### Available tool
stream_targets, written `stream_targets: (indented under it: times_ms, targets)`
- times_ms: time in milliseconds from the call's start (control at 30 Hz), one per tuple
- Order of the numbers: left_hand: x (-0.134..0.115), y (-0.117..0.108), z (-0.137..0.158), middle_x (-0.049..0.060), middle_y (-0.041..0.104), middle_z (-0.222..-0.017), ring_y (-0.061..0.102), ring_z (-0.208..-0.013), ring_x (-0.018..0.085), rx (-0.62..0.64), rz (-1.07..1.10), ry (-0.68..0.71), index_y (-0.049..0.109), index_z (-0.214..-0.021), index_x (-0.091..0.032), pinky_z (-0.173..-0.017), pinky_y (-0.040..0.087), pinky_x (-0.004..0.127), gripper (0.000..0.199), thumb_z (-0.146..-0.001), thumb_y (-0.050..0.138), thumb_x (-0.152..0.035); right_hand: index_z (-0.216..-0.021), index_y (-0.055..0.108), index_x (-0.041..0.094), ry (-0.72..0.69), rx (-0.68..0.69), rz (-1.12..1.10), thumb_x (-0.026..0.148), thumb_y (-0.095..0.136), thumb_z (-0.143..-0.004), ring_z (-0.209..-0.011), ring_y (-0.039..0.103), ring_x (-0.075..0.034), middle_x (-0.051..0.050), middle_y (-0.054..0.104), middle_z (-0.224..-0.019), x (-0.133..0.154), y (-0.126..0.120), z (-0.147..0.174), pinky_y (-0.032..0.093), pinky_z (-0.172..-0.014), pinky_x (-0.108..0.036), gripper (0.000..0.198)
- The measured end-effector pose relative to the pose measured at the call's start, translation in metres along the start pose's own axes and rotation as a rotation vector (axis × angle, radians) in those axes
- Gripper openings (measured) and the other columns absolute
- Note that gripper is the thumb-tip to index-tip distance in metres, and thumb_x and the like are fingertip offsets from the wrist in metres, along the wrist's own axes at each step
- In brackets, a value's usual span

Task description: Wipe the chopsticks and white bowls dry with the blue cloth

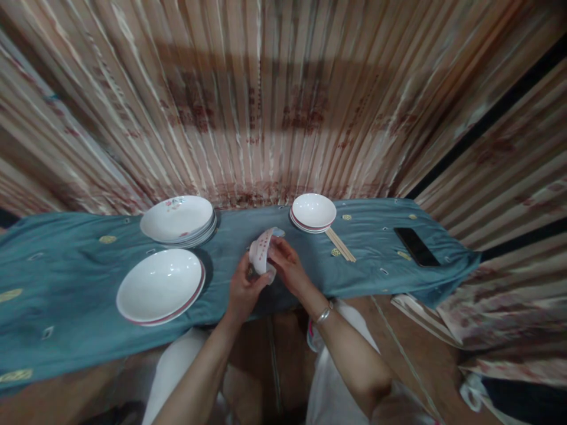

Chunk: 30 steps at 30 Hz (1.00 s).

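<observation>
Above the front middle of the table I hold a small white bowl with red marks, tipped on its side. My left hand is closed around its lower left part, thumb towards the rim. My right hand is at the bowl's open side, with curled fingers pressing a pale cloth against it. Part of that cloth shows above the fingers; the rest is mostly hidden. The bowl's inside cannot be seen well.
Stacked plates and large bowls stand on the left. Small bowls are stacked at the back, with chopsticks beside them. A black phone lies on the right. A blue-green cloth covers the table; curtains hang behind.
</observation>
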<state>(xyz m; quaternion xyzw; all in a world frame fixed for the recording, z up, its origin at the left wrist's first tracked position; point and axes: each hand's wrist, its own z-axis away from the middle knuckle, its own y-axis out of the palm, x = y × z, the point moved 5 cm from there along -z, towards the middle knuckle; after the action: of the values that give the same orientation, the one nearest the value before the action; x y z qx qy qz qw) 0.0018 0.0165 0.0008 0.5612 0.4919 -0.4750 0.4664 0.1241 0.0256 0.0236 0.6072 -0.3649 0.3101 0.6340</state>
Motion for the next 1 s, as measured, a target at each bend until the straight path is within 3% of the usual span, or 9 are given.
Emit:
stream_targets:
  times_ms: [200,300,400,533,667,800,900,1000]
  targets:
    - [0.0,0.0,0.0,0.017,0.045,-0.143,0.045,-0.13,0.031,-0.021,-0.409,0.302,0.038,-0.139,-0.021,-0.102,0.044,0.048,0.083,-0.068,0.076,-0.037,-0.088,0.067,0.019,0.08,-0.05,-0.068,0.038,0.083,-0.058,-0.075,0.066,-0.018,0.0,0.072,-0.078,0.004,0.001,0.0,0.052,-0.07,-0.028,0.039]
    - [-0.006,0.002,0.003,0.017,0.041,-0.147,0.039,-0.135,0.03,0.007,-0.506,0.454,0.038,-0.14,-0.021,-0.108,0.037,0.049,0.073,-0.076,0.07,-0.038,-0.086,0.069,0.018,0.119,-0.074,-0.118,0.038,0.082,-0.06,-0.067,0.065,-0.016,0.0,0.071,-0.071,0.003,-0.008,-0.005,0.051,-0.064,-0.026,0.036]
    - [-0.015,-0.001,0.005,0.014,0.046,-0.143,0.041,-0.134,0.026,0.023,-0.541,0.491,0.048,-0.133,-0.023,-0.112,0.032,0.047,0.055,-0.083,0.062,-0.037,-0.085,0.071,0.017,0.125,-0.092,-0.15,0.037,0.082,-0.061,-0.065,0.064,-0.014,0.0,0.072,-0.073,0.003,-0.022,-0.011,0.05,-0.063,-0.025,0.033]
    - [-0.021,-0.017,0.0,0.011,0.049,-0.142,0.041,-0.134,0.025,-0.068,-0.408,0.33,0.054,-0.128,-0.022,-0.115,0.026,0.045,0.046,-0.086,0.056,-0.04,-0.083,0.072,0.016,0.174,-0.103,-0.142,0.04,0.082,-0.06,-0.065,0.065,-0.015,0.0,0.073,-0.071,0.004,-0.038,-0.013,0.051,-0.065,-0.026,0.034]
    - [-0.009,-0.033,-0.01,0.011,0.057,-0.135,0.045,-0.131,0.027,-0.172,-0.03,-0.044,0.062,-0.118,-0.019,-0.11,0.033,0.045,0.045,-0.083,0.056,-0.047,-0.08,0.072,0.018,0.212,-0.052,-0.12,0.042,0.084,-0.057,-0.06,0.063,-0.014,0.001,0.072,-0.068,0.008,-0.045,-0.008,0.049,-0.059,-0.024,0.035]
    - [-0.005,-0.022,-0.009,0.014,0.072,-0.106,0.062,-0.11,0.031,0.009,0.34,-0.322,0.071,-0.093,-0.015,-0.091,0.051,0.043,0.045,-0.074,0.063,-0.055,-0.071,0.071,0.02,0.22,0.001,-0.095,0.042,0.085,-0.053,-0.053,0.059,-0.011,0.003,0.07,-0.063,0.009,-0.051,-0.004,0.046,-0.054,-0.023,0.032]
    - [-0.012,-0.015,-0.003,0.013,0.074,-0.095,0.066,-0.1,0.031,0.092,0.46,-0.401,0.071,-0.084,-0.015,-0.082,0.056,0.04,0.04,-0.07,0.068,-0.052,-0.07,0.07,0.019,0.207,0.05,-0.037,0.042,0.085,-0.055,-0.053,0.059,-0.012,0.002,0.07,-0.062,0.007,-0.052,-0.005,0.045,-0.054,-0.024,0.031]
    - [-0.017,-0.012,0.002,0.013,0.074,-0.098,0.066,-0.101,0.031,0.084,0.531,-0.424,0.071,-0.088,-0.014,-0.082,0.056,0.039,0.042,-0.066,0.073,-0.05,-0.075,0.07,0.018,0.184,0.016,-0.015,0.047,0.079,-0.062,-0.057,0.059,-0.013,0.001,0.07,-0.065,0.004,-0.052,-0.011,0.047,-0.057,-0.026,0.033]
